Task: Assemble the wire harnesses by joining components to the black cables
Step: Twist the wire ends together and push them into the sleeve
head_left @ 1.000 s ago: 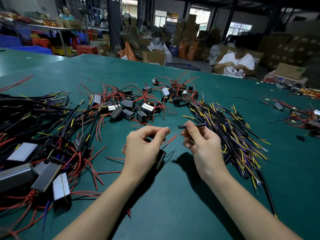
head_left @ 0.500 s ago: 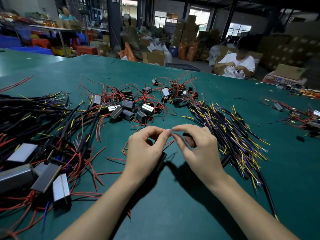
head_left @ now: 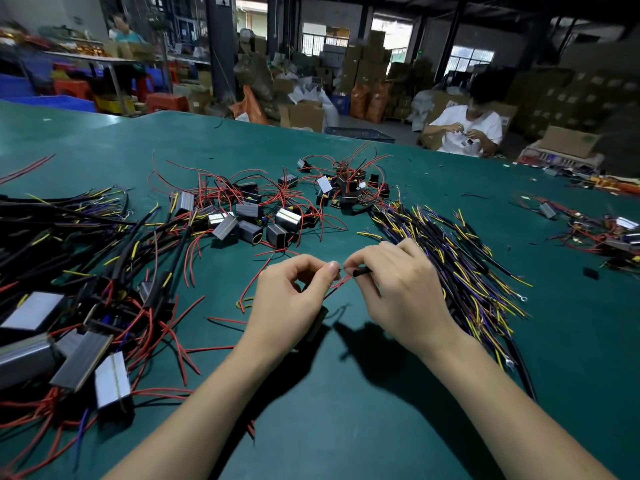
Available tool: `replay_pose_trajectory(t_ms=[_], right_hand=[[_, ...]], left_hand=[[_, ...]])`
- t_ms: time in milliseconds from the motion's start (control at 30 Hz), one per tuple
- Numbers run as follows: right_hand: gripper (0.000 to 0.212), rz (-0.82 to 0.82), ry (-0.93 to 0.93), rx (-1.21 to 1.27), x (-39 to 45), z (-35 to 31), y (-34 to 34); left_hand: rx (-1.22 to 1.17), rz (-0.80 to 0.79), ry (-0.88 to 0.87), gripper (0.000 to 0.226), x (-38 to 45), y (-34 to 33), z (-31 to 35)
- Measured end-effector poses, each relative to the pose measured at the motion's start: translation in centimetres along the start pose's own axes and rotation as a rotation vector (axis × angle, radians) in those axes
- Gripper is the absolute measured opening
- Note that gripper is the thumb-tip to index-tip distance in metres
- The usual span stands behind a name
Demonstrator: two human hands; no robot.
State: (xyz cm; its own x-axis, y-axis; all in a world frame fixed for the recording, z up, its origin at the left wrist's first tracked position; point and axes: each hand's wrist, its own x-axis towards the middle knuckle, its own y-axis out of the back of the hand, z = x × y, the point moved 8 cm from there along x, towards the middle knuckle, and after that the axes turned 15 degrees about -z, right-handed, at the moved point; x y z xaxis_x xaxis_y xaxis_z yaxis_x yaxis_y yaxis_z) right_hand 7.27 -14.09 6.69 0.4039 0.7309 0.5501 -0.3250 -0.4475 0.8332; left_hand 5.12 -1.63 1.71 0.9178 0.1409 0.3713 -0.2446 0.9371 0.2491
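My left hand (head_left: 291,299) pinches the bare end of a thin red wire (head_left: 341,282) between thumb and forefinger; a small black module (head_left: 317,323) hangs under its palm, partly hidden. My right hand (head_left: 398,289) pinches a short black tube (head_left: 360,271), its end touching the wire tip held by the left. Both hands hover just above the green table (head_left: 346,427). A pile of black cables with yellow and purple leads (head_left: 460,265) lies right of my right hand.
Loose black-and-silver modules with red wires (head_left: 256,220) lie beyond the hands. A heap of cables joined to modules (head_left: 69,306) fills the left. More modules (head_left: 606,233) sit far right. A person in white (head_left: 467,129) sits past the table's far edge.
My right hand moved left and brought the black tube up to my left hand's fingertips. The hands now meet with the tube's end at the wire tip.
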Motion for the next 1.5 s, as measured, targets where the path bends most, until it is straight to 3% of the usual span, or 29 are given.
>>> replay_pose_trajectory(t_ms=[100, 200, 367, 600, 733, 1033, 1167, 1300, 1400, 1500], right_hand=[[0.003, -0.065, -0.124, 0.138, -0.3, 1.1, -0.7], [0.008, -0.122, -0.230, 0.265, -0.3, 2.3, -1.6], [0.006, -0.176, -0.242, 0.361, -0.3, 2.2, -2.4], [0.005, -0.050, -0.127, 0.158, -0.2, 1.1, -0.8], [0.024, -0.007, -0.003, -0.008, -0.3, 0.2, -0.7], [0.022, 0.029, -0.015, -0.063, -0.7, 0.4, -0.8], [0.005, -0.014, -0.105, 0.266, -0.8, 1.3, -1.4], [0.026, 0.004, -0.346, 0.851, -1.1, 3.0, -2.8], [0.040, 0.067, -0.477, 1.041, -1.1, 4.1, -3.2], [0.036, 0.109, -0.554, 1.277, -1.4, 4.8, -3.9]], left_hand=[[0.127, 0.004, -0.122, 0.007, -0.4, -0.1, 1.1], [0.231, 0.016, -0.222, 0.017, -0.6, -0.2, 1.7], [0.353, 0.075, -0.298, 0.003, -0.7, 0.3, 2.1], [0.372, 0.086, -0.292, 0.006, -0.8, 0.2, 2.3], [0.364, 0.088, -0.228, 0.009, -0.8, 0.3, 1.8], [0.312, 0.042, -0.114, 0.009, -0.6, 0.1, 1.0], [0.294, 0.079, -0.111, 0.009, -0.6, 0.4, 1.0], [0.259, 0.115, -0.109, 0.010, -0.7, 0.7, 1.0], [0.232, 0.135, -0.102, 0.012, -0.8, 0.8, 1.0], [0.198, 0.157, -0.098, 0.014, -0.9, 1.0, 1.0]])
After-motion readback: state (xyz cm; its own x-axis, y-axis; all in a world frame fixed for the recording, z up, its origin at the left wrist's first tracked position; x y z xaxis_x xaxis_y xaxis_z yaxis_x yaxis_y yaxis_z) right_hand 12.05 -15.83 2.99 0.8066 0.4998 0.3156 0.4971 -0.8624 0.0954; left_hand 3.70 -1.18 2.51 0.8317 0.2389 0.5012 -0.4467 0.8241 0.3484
